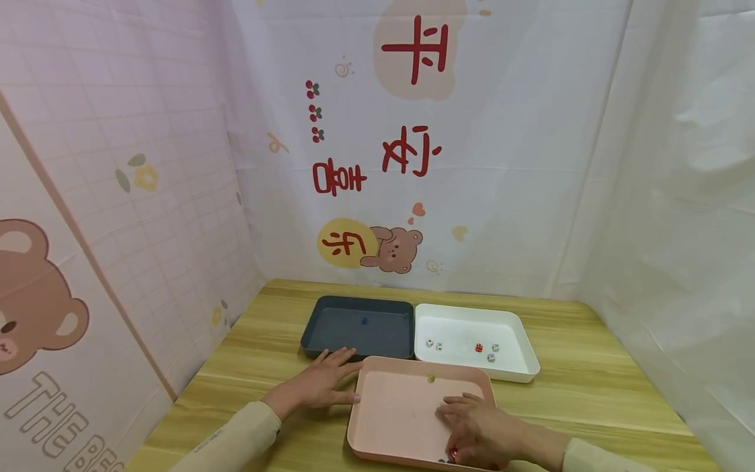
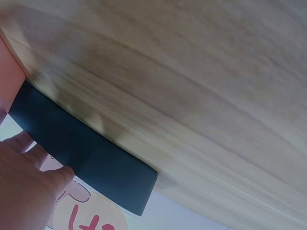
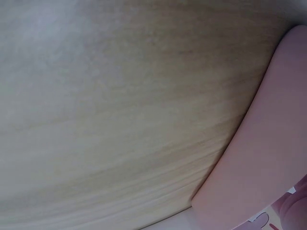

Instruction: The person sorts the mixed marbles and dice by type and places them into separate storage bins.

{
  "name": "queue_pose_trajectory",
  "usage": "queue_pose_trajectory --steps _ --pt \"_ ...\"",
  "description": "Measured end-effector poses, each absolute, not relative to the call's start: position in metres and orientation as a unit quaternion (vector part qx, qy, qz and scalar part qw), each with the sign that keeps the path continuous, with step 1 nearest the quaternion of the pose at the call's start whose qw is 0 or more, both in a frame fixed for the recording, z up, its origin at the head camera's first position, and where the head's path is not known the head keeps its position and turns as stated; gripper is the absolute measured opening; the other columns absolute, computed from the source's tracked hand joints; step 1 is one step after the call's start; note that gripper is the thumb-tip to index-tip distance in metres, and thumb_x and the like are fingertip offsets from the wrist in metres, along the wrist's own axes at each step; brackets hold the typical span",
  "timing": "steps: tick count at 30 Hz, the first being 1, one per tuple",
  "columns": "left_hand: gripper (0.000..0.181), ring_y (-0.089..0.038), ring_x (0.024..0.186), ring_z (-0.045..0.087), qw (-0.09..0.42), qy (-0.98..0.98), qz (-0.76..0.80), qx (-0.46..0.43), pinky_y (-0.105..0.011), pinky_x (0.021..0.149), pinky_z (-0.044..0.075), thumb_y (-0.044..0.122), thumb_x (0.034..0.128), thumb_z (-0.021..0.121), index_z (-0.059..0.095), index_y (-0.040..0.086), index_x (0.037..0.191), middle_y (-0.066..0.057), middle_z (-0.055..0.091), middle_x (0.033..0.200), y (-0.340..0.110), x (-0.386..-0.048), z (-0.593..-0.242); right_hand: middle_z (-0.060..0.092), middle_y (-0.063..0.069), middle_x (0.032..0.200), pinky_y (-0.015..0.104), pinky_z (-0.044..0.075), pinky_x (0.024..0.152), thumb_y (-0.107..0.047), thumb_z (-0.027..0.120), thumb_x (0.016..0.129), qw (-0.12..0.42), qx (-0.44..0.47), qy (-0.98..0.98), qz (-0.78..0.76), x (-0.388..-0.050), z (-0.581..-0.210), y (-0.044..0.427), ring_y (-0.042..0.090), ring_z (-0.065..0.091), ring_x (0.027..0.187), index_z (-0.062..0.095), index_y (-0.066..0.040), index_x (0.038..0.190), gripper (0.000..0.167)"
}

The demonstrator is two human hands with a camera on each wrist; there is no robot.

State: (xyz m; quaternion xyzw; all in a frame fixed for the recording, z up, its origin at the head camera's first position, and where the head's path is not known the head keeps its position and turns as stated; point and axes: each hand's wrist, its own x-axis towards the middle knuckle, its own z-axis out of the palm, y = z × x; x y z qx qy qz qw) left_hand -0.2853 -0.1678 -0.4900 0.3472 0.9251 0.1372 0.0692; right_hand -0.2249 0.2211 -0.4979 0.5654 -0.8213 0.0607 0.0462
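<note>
My left hand lies with fingers spread at the near left corner of the dark tray. Its thumb touches the left wall of the pink tray. In the left wrist view, fingers of that hand rest along the dark tray's rim. My right hand reaches down into the near right part of the pink tray. Its thumb and index finger pinch a small red die, partly hidden by them; the other fingers stretch left. Small dark green pieces lie beside it. A yellowish die sits near the far wall.
A white tray stands behind on the right, with several pale dice and a red die. One blue die lies in the dark tray. The wooden table meets a printed cloth at the back.
</note>
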Motion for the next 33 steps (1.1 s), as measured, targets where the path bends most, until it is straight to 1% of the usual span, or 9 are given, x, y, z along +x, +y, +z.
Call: queue_pose_trajectory --steps 5,7,9,13,16,19,29,31,33 --pt "0.08 -0.035 0.149 0.019 0.07 0.925 0.137 0.347 -0.062 0.116 0.013 0.067 0.0932 0.051 0.039 0.017 0.154 -0.014 0.024 0.161 -0.1681 -0.2856 -0.4908 0.064 0.006 0.13 0.059 0.043 0.097 -0.04 0.069 0.093 0.026 0.555 -0.827 0.079 -0.2257 -0.4984 0.2197 0.036 0.055 0.123 0.077 -0.038 0.093 0.009" --pt "0.08 -0.035 0.149 0.019 0.07 0.925 0.137 0.347 -0.062 0.116 0.013 0.067 0.093 0.05 0.039 0.017 0.154 -0.014 0.024 0.161 -0.1683 -0.2857 -0.4911 0.064 0.005 0.13 0.06 0.042 0.097 -0.038 0.069 0.093 0.021 0.544 -0.834 0.085 -0.2263 -0.4984 0.2187 0.036 0.055 0.124 0.077 -0.037 0.092 0.007" --pt "0.08 -0.035 0.149 0.019 0.07 0.926 0.136 0.346 -0.062 0.116 0.012 0.067 0.0931 0.05 0.039 0.017 0.154 -0.014 0.024 0.162 -0.1684 -0.2857 -0.491 0.063 0.005 0.13 0.061 0.042 0.097 -0.038 0.071 0.092 0.028 0.528 -0.844 0.09 -0.2273 -0.4979 0.2178 0.034 0.055 0.124 0.077 -0.033 0.095 0.008" --pt "0.079 -0.035 0.149 0.019 0.069 0.926 0.137 0.346 -0.062 0.116 0.013 0.066 0.0934 0.051 0.038 0.017 0.155 -0.014 0.024 0.161 -0.1682 -0.2853 -0.4904 0.062 0.006 0.131 0.063 0.04 0.098 -0.04 0.072 0.09 0.022 0.509 -0.855 0.097 -0.2278 -0.4952 0.2177 0.035 0.054 0.125 0.077 -0.032 0.093 0.01" --pt "0.08 -0.035 0.149 0.019 0.07 0.926 0.137 0.346 -0.062 0.116 0.013 0.067 0.0932 0.05 0.038 0.017 0.155 -0.015 0.024 0.162 -0.1683 -0.2851 -0.4897 0.061 0.007 0.134 0.065 0.037 0.098 -0.046 0.068 0.091 -0.002 0.51 -0.854 0.101 -0.2272 -0.4936 0.219 0.036 0.052 0.127 0.078 -0.037 0.091 0.013" --pt "0.081 -0.035 0.149 0.019 0.069 0.925 0.137 0.346 -0.062 0.116 0.013 0.068 0.0928 0.049 0.038 0.017 0.155 -0.015 0.024 0.162 -0.1685 -0.2853 -0.4895 0.061 0.007 0.134 0.066 0.037 0.097 -0.05 0.067 0.091 -0.009 0.511 -0.854 0.094 -0.2269 -0.4933 0.2203 0.036 0.052 0.127 0.077 -0.038 0.092 0.016" --pt "0.08 -0.035 0.148 0.02 0.067 0.925 0.136 0.348 -0.062 0.116 0.013 0.067 0.0931 0.051 0.039 0.017 0.154 -0.015 0.025 0.161 -0.1684 -0.2852 -0.4905 0.063 0.007 0.131 0.067 0.038 0.096 -0.044 0.069 0.092 0.03 0.519 -0.85 0.085 -0.2289 -0.5003 0.2196 0.035 0.054 0.125 0.075 -0.039 0.086 0.01" --pt "0.079 -0.036 0.148 0.02 0.067 0.925 0.138 0.348 -0.063 0.116 0.013 0.065 0.0934 0.052 0.04 0.016 0.154 -0.015 0.025 0.161 -0.1682 -0.2849 -0.4899 0.062 0.005 0.13 0.064 0.038 0.097 -0.044 0.071 0.09 0.054 0.508 -0.855 0.086 -0.23 -0.5002 0.2185 0.033 0.054 0.124 0.076 -0.031 0.095 0.014" --pt "0.078 -0.036 0.148 0.02 0.067 0.925 0.14 0.348 -0.063 0.115 0.013 0.063 0.0937 0.054 0.04 0.016 0.154 -0.015 0.025 0.161 -0.1679 -0.2845 -0.4893 0.063 0.005 0.129 0.062 0.037 0.097 -0.04 0.077 0.086 0.083 0.504 -0.854 0.095 -0.2315 -0.4981 0.218 0.033 0.054 0.123 0.076 -0.028 0.094 0.015"
